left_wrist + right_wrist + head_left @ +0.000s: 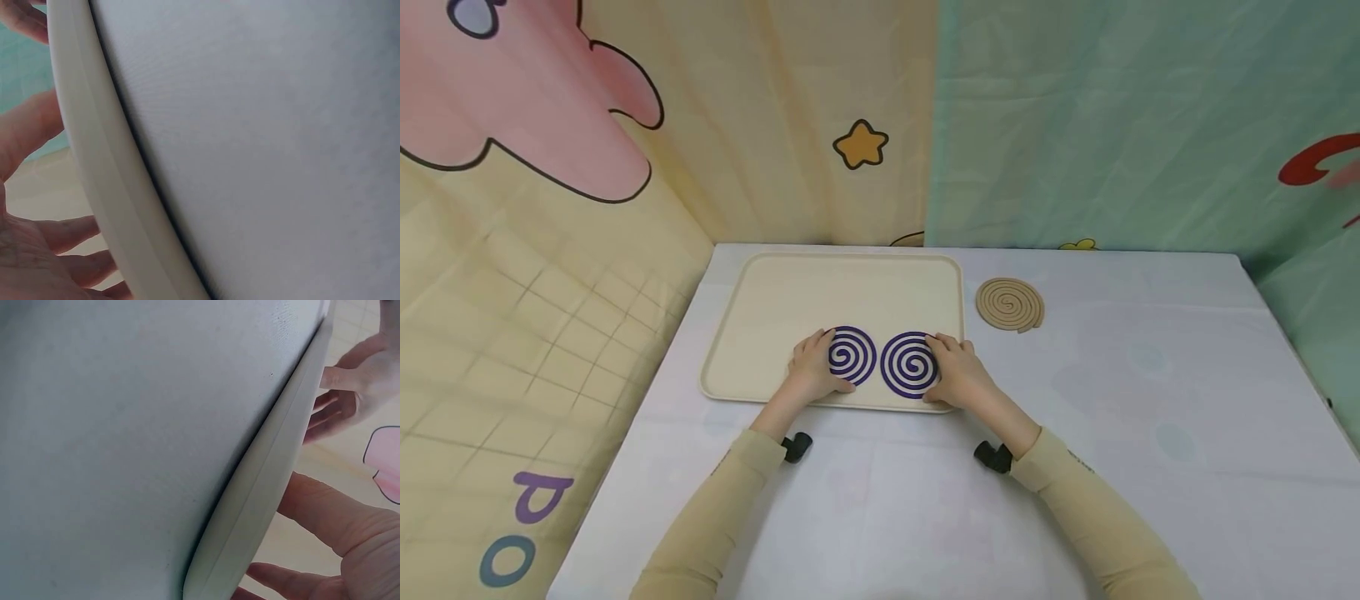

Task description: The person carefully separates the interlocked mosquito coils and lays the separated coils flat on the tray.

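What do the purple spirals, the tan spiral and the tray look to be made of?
Purple spirals: thin, flat, matte, rigid-looking coils, perhaps pressed incense. Tan spiral: the same form, dull brown. Tray: smooth cream, likely plastic, with a rounded moulded rim.

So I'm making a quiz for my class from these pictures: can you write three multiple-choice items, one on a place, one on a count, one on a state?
1. Where does the tan spiral coil lie?
A. on the tray
B. on the table, right of the tray
C. under a hand

2. How many purple spiral coils are on the tray?
A. one
B. two
C. three

3. What are the hands doing?
A. hanging in the air
B. each touching the outer edge of one purple coil
C. both lifting the tan coil

Key: 1 B, it sits on the table beyond the tray's rim. 2 B, the left purple coil and right purple coil lie side by side. 3 B, the left hand and right hand flank them.
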Action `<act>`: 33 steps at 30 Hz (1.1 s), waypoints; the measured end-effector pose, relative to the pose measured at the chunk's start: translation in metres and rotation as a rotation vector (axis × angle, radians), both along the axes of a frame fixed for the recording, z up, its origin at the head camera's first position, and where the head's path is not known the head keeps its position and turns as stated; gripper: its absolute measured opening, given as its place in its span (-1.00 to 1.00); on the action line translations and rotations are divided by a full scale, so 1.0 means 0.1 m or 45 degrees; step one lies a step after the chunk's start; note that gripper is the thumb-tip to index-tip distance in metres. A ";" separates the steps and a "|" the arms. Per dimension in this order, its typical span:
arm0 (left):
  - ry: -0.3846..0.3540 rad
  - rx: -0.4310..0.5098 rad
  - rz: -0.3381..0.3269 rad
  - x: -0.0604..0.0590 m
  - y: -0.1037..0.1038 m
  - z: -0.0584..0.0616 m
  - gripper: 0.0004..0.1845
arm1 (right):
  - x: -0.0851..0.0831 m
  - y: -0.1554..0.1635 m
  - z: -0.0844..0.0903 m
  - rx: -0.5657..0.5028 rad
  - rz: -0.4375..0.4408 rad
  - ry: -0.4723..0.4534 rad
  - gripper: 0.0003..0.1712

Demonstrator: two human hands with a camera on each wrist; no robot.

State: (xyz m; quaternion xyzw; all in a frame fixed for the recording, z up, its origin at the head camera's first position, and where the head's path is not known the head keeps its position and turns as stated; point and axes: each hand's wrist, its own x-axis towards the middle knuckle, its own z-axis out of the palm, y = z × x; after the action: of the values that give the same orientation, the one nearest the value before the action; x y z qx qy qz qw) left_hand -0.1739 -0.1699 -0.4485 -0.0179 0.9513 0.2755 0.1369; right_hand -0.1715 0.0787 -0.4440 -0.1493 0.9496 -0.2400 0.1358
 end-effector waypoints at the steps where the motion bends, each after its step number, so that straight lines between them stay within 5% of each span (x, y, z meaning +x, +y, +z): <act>1: -0.001 -0.001 0.002 0.00 0.00 0.00 0.12 | 0.00 0.00 0.00 -0.001 0.004 0.005 0.10; 15: -0.020 0.019 0.003 0.00 -0.02 0.02 0.09 | 0.00 0.02 0.01 -0.028 -0.041 -0.041 0.10; 24: 0.058 0.298 0.159 -0.09 -0.02 0.20 -0.15 | -0.15 0.23 0.13 -0.276 -0.116 -0.200 -0.10; 33: 0.095 0.594 0.089 -0.29 0.47 0.43 -0.35 | -0.55 0.84 0.30 -0.474 -0.333 -0.195 -0.32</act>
State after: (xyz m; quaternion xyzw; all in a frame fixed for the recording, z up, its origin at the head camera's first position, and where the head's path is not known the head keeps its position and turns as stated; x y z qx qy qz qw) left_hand -0.2027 -0.1229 -0.4059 -0.0085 0.8651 0.4929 0.0926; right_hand -0.2261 0.1628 -0.4135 -0.0289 0.8870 -0.4372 0.1454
